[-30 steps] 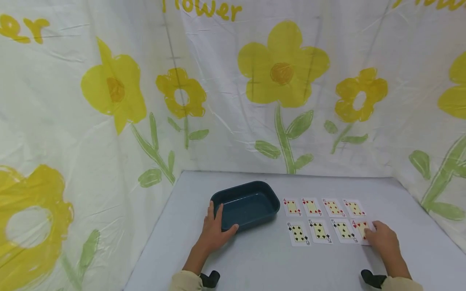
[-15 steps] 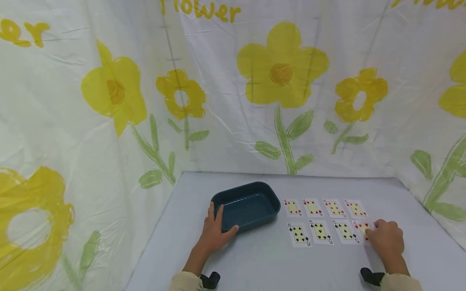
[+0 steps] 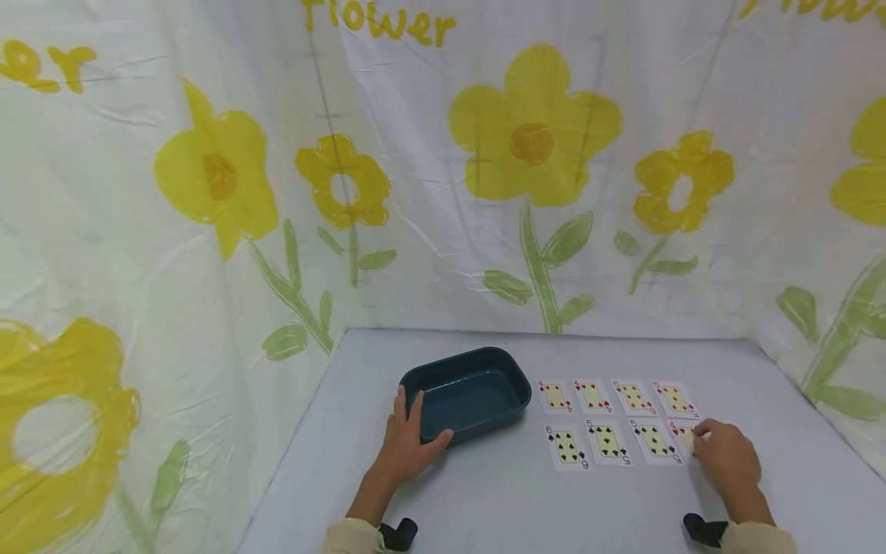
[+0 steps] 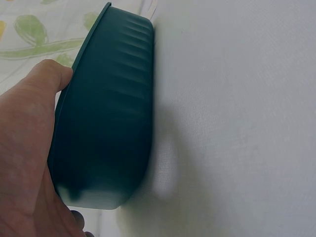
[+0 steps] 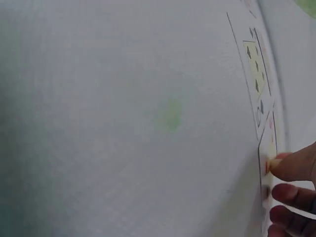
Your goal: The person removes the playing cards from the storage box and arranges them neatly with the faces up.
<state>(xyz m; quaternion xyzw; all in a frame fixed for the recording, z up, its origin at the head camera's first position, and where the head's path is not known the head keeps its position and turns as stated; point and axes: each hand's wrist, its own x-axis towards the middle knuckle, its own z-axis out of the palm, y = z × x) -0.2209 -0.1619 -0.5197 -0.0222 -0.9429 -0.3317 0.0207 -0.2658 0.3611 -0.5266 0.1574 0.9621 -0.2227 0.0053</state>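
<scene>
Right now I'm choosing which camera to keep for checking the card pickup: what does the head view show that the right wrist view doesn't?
Only the head view shows the left hand holding the rim of the dark teal tray, the full two rows of playing cards and the flower backdrop. Only the right wrist view shows, close up, fingertips at the edge of the nearest card. Both show the right hand on the last card of the near row, a spade card beside it, and the grey table.
</scene>
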